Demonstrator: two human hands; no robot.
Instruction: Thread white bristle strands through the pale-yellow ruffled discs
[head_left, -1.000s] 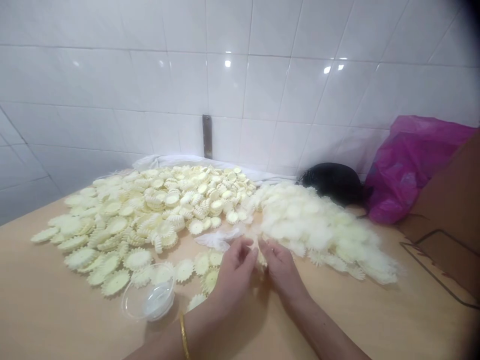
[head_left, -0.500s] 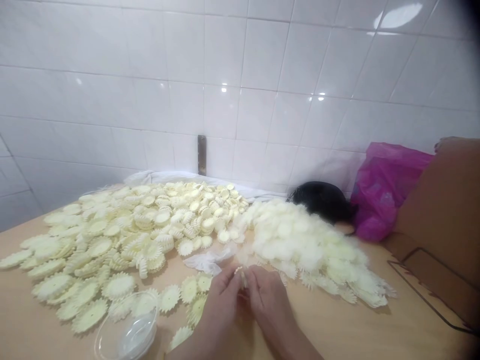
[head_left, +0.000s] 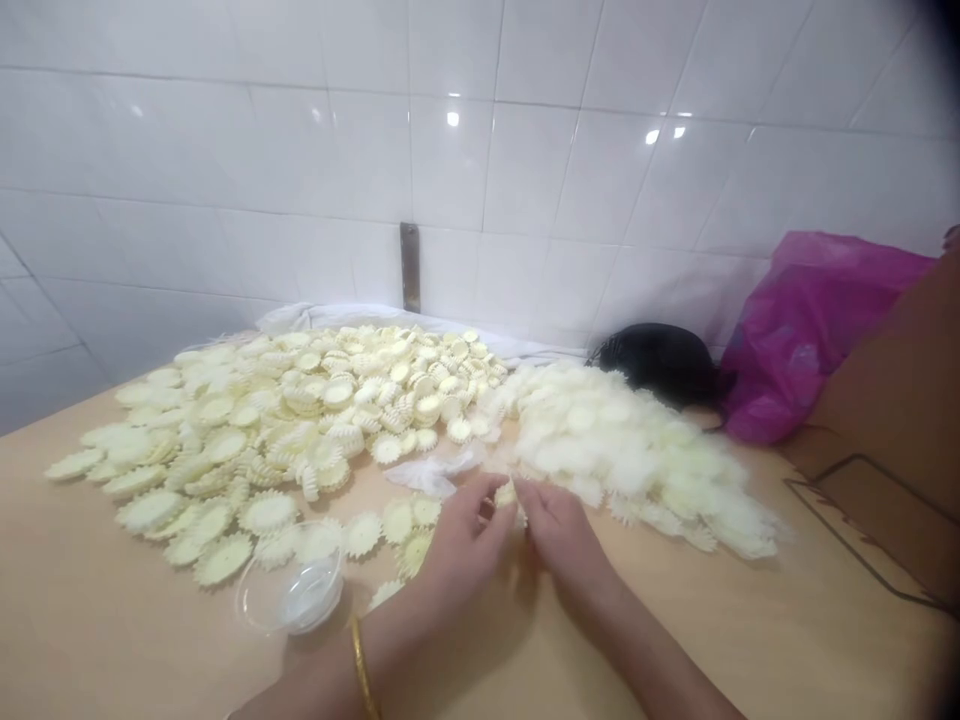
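Both hands meet over the tan table, pinching one small pale yellow toothed piece between their fingertips. My left hand has its fingers curled on the piece from the left; a gold bangle circles that wrist. My right hand grips it from the right. Just behind the hands lies a fluffy white heap of fringed discs. To the left spreads a wide pile of cream toothed discs, some stacked, some lying flat.
A small clear plastic bowl sits left of my left forearm. A crumpled clear wrapper lies behind the hands. A black bag and a magenta plastic bag rest against the white tiled wall. A brown cardboard box stands at the right.
The view has tipped down and the hands sit higher in it. Both hands stay together on the small piece, turning it slightly between the fingertips.
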